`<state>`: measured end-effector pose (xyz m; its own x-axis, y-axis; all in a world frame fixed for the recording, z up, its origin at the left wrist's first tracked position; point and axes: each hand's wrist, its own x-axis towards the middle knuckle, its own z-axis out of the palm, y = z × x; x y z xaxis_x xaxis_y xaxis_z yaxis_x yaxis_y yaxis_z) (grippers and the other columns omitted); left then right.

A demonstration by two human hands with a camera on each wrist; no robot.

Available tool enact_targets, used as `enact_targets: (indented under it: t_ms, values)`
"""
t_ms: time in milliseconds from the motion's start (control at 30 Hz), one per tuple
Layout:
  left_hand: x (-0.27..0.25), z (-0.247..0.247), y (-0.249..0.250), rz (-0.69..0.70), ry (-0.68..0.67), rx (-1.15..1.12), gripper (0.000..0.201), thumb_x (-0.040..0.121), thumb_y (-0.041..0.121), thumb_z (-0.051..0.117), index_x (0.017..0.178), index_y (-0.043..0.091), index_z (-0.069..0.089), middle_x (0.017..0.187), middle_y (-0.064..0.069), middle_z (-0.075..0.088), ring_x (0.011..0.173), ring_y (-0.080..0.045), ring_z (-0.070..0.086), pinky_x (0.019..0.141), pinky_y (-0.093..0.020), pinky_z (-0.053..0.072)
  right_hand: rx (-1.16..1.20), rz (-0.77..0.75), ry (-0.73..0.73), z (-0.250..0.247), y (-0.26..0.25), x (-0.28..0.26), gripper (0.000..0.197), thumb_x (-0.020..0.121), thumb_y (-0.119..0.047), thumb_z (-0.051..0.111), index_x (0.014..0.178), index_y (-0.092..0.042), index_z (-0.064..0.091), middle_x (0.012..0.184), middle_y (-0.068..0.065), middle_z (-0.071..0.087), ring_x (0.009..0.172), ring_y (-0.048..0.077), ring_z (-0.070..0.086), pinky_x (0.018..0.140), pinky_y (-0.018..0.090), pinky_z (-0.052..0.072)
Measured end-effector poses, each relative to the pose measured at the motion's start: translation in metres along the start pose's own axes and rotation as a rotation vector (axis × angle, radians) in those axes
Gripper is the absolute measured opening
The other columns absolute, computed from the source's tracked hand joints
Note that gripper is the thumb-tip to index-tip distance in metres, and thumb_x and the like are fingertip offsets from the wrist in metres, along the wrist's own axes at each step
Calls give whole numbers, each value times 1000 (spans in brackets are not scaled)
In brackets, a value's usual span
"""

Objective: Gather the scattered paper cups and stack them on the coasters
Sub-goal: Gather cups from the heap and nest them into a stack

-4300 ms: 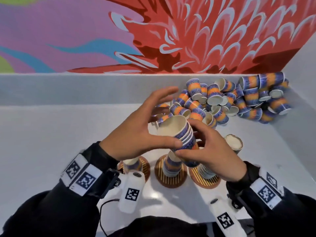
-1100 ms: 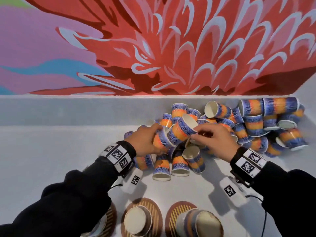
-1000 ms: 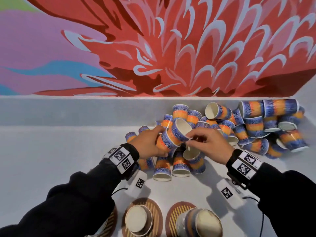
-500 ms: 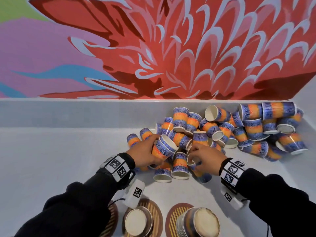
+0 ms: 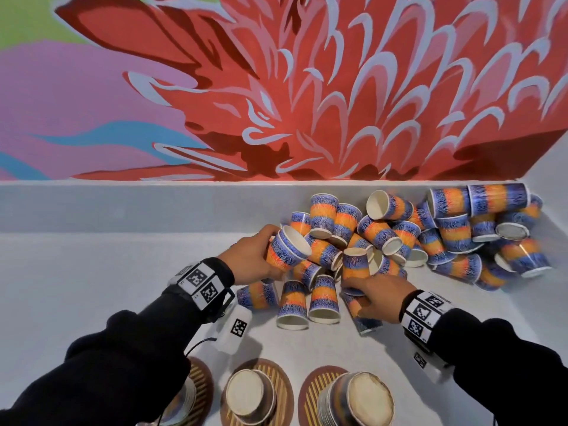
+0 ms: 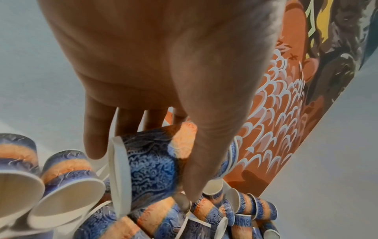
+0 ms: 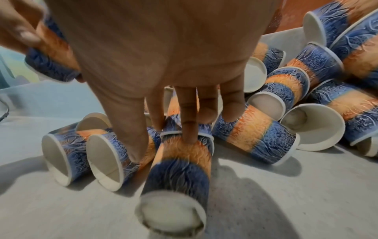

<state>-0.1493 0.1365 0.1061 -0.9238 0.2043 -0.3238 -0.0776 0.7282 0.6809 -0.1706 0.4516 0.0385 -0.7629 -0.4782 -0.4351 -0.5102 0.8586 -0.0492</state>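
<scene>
Blue-and-orange paper cups lie in a loose pile [image 5: 430, 235] against the back ledge on the right. My left hand [image 5: 261, 256] grips a short nest of cups [image 5: 287, 249] tilted above the pile's near edge; in the left wrist view the thumb and fingers wrap that nest [image 6: 151, 165]. Thumb and fingers of my right hand [image 5: 368, 293] reach down and pinch a cup lying on its side [image 7: 178, 163], base towards the wrist camera. Round striped coasters [image 5: 282, 385] [image 5: 310, 392] at the near edge carry upside-down cup stacks [image 5: 249, 395] [image 5: 359, 401].
A third coaster [image 5: 201, 395] is partly hidden by my left sleeve. Three cups [image 5: 322, 296] lie in front of the pile between my hands. A grey ledge [image 5: 123, 207] and a painted wall close the back; another wall closes the right side.
My right hand has left the cups held in my left hand and dropped onto a cup lying at the pile's near edge. The left hand keeps its nest of cups.
</scene>
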Motion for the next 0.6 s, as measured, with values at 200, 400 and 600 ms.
enact_targets:
  t_ms: [200, 400, 600]
  values:
    - [-13, 0, 11, 36, 0, 25, 99, 55, 59, 80, 142, 42, 37, 116, 7, 70, 98, -18, 72, 92, -47, 59, -23, 24, 36, 18, 0, 5, 78, 80, -56, 76, 147, -50, 36, 144, 3, 40, 126, 33, 47, 97, 43, 48]
    - [-22, 4, 14, 35, -33, -67, 87, 81, 25, 89, 149, 33, 37, 121, 9, 68, 104, -10, 69, 96, -34, 57, 507, 184, 351, 33, -1, 8, 67, 83, -43, 83, 134, -29, 42, 133, 3, 47, 106, 24, 59, 84, 37, 50]
    - [-25, 6, 10, 7, -40, -60, 81, 79, 24, 90, 143, 30, 41, 121, 7, 70, 104, -12, 70, 96, -36, 57, 770, 304, 473, 17, -3, 28, 76, 75, -39, 91, 135, -17, 50, 111, -6, 55, 102, 17, 55, 88, 29, 40]
